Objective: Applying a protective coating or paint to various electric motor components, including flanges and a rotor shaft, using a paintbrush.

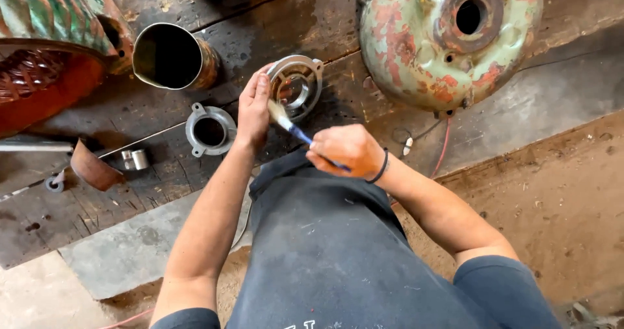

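Planks of dark, oil-stained wood made up the work surface, with a grey concrete strip and bare dirt at its near edge. Largest on it was a round motor end cover, its green paint flaked to rust, lying at the upper right with a hole at its centre; a red wire trailed from under it. At the upper left sat a ribbed green motor housing over a reddish winding. An open metal can lay tipped on its side just right of that housing. Below the can, a small grey flanged ring rested flat on the wood, and further left a curved rusty strip lay near a short shiny sleeve.

Between the can and the big cover stood the round bearing cap, tilted up on edge. The person's left hand gripped its left rim, fingers curled together around the metal. The right hand, a black band at its wrist, was closed on the blue handle of a small paintbrush, whose pale bristles touched the cap's lower inner face.
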